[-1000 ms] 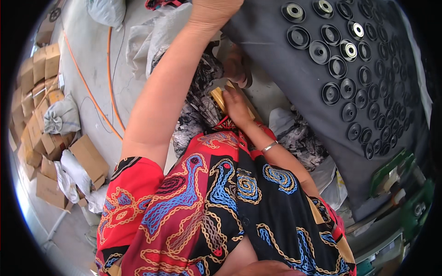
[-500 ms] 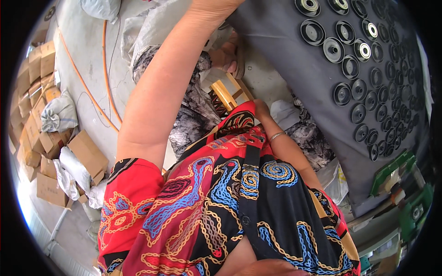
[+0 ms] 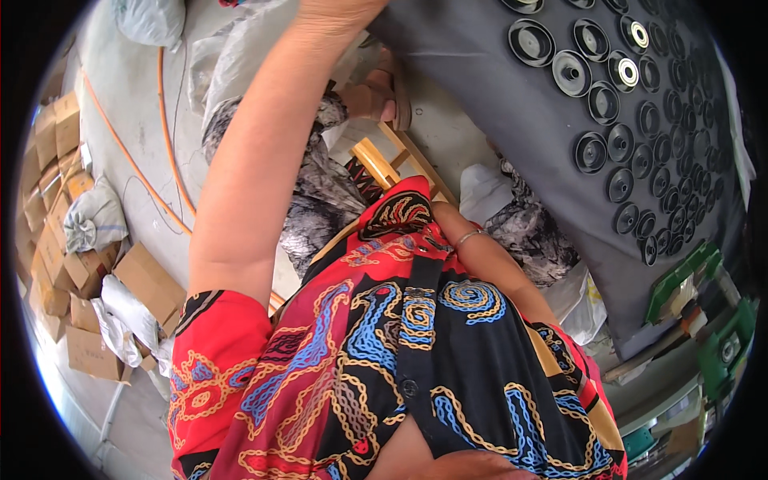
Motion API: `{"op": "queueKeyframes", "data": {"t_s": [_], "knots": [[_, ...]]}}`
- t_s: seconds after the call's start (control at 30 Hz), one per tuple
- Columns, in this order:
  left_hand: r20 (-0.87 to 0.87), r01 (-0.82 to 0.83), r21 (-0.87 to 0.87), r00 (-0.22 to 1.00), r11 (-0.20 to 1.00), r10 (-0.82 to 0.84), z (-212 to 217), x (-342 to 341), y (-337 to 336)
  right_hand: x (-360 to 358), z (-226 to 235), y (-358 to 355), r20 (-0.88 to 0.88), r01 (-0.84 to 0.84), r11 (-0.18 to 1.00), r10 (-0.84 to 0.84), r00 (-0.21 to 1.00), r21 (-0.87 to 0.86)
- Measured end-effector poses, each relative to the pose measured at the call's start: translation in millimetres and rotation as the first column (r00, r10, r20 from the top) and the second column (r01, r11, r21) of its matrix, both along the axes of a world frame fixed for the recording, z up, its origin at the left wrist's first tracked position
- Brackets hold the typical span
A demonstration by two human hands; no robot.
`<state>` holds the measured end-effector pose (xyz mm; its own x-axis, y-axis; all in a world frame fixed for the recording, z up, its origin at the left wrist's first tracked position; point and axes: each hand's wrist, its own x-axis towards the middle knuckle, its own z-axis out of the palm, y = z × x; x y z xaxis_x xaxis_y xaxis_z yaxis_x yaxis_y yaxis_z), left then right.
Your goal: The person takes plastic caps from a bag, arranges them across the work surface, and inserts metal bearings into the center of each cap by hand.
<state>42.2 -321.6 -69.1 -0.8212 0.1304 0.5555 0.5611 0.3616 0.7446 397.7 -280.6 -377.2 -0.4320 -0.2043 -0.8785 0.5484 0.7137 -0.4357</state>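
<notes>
My left arm (image 3: 256,152) stretches up to the top edge. Only the wrist and heel of my left hand (image 3: 342,10) show there; its fingers lie outside the picture. My right forearm (image 3: 504,260), with a bracelet (image 3: 470,236) at the wrist, points toward my lap. My right hand (image 3: 444,214) is mostly hidden behind the hem of my patterned shirt (image 3: 400,216), so its fingers cannot be made out. Many black round cup-like parts (image 3: 591,152) lie on a dark cloth-covered surface (image 3: 512,144) to the right. Some hold a shiny metal ring (image 3: 627,72).
A wooden stool or frame (image 3: 376,162) stands by my knees, near a sandalled foot (image 3: 374,94). Cardboard boxes (image 3: 148,288) and white sacks (image 3: 94,214) are piled at left. An orange hose (image 3: 170,136) crosses the floor. Green machine parts (image 3: 724,356) sit at lower right.
The whole view has shifted, so most things appear slightly further left, and those at right also higher. My left wrist has slid left along the top edge. My right arm stays by my lap.
</notes>
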Motion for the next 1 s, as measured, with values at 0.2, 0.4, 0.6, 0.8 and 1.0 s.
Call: {"op": "queueKeyframes", "data": {"t_s": [0.2, 0.4, 0.6, 0.8, 1.0], "knots": [[-0.037, 0.054, 0.035, 0.998, 0.998, -0.053, -21.7, -18.0, 16.0, 10.0, 0.4, 6.0, 0.046, 0.059, 0.998, -0.058, 0.997, -0.026], [-0.046, -0.026, -0.109, 0.999, 0.994, 0.021, 6.1, -3.9, 9.4, -7.4, 8.9, 13.6, -0.051, 0.010, 0.999, -0.012, 0.999, -0.043], [-0.066, 0.034, 0.022, 0.997, 0.999, -0.032, -10.3, -5.4, 4.8, -44.8, 24.1, 28.2, -0.168, 0.027, 1.000, -0.027, 0.985, -0.003], [-0.064, -0.007, 0.058, 0.998, 0.998, 0.010, -5.8, 0.4, 0.0, -107.5, 98.1, 28.9, -0.329, 0.173, 0.985, -0.173, 0.928, -0.029], [-0.055, 0.018, 0.103, 0.998, 0.995, -0.012, -5.8, -6.8, 6.8, -126.9, 130.3, 37.1, -0.480, 0.209, 0.978, -0.183, 0.858, 0.001]]}}
